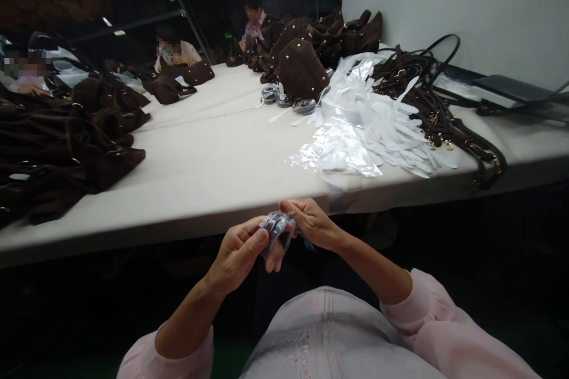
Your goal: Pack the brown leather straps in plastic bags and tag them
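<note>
One coiled dark strap in clear plastic (276, 224) is held between two hands, just in front of the near edge of the table (200, 166). The left hand (242, 249) pinches it, thumb on its near side, fingertips showing beneath; the right hand (311, 222) has thumb and fingers closed at its right end. Three more wrapped coils (304, 106) lie on the table beside the foremost brown handbag (302, 68). Two large heaps of handbags, one left (98, 130), one at the back, are too tangled to count, as are the white strips (395, 130), clear plastic bags (342, 148) and loose brown straps (427, 106). Three other people (255, 28) show beyond the bags.
</note>
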`<state>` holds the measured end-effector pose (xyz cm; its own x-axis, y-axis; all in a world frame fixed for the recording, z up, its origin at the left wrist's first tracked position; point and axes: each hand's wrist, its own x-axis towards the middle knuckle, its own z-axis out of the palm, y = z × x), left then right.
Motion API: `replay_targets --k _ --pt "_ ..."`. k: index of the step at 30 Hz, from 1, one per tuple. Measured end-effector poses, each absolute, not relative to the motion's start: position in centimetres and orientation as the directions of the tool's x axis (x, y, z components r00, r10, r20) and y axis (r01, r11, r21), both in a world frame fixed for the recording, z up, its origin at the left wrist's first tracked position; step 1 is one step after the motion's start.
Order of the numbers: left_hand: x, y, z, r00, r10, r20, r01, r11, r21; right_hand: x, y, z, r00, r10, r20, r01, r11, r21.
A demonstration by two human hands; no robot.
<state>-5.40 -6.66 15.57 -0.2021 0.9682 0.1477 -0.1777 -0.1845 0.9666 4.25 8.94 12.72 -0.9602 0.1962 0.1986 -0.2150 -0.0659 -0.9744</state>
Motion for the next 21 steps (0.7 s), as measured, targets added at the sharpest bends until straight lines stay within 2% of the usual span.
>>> replay_targets --k 2,3,5,7,10,12,15,17,19,21 --pt "-5.3 -6.0 16.5 -0.327 0.917 0.229 -0.195 -0.303 0.933 4.3 8.0 12.6 -0.927 0.307 0.218 -0.260 -0.103 -0.960" --pt "-5.4 -5.7 17.0 -0.388 0.885 0.257 -0.195 -0.351 0.916 4.3 7.7 12.6 -0.898 0.361 0.250 -0.287 -0.051 -0.957" --pt "-5.7 -5.2 18.0 -0.490 0.823 0.286 -0.183 -0.418 0.890 4.4 7.1 12.6 -0.814 0.447 0.370 -0.332 0.163 -0.929" --pt "-5.9 -4.8 18.7 -0.561 0.765 0.317 -0.127 -0.458 0.880 4.5 6.8 12.5 -0.727 0.460 0.510 -0.357 0.381 -0.853" --pt "-6.0 -4.0 18.9 -0.648 0.648 0.400 0.068 -0.474 0.878 4.7 6.5 12.4 -0.717 0.430 0.548 -0.336 0.477 -0.813" --pt "-5.8 -3.4 18.4 -0.691 0.547 0.473 0.250 -0.433 0.866 5.0 6.2 12.6 -0.792 0.399 0.462 -0.290 0.420 -0.860" --pt "-5.7 -2.5 17.1 -0.660 0.464 0.591 0.509 -0.302 0.806 5.5 5.5 12.9 -0.893 0.281 0.351 -0.296 0.222 -0.929" --pt "-6.1 -2.3 16.2 -0.577 0.472 0.666 0.657 -0.216 0.722 5.9 5.3 13.1 -0.920 0.238 0.312 -0.310 0.046 -0.950" --pt "-6.9 -2.5 15.4 -0.460 0.511 0.726 0.787 -0.143 0.600 6.4 5.6 13.5 -0.933 0.261 0.249 -0.286 -0.114 -0.951" --pt "-7.7 -3.0 14.7 -0.335 0.567 0.752 0.878 -0.101 0.467 7.0 6.3 14.0 -0.935 0.308 0.174 -0.244 -0.206 -0.948"
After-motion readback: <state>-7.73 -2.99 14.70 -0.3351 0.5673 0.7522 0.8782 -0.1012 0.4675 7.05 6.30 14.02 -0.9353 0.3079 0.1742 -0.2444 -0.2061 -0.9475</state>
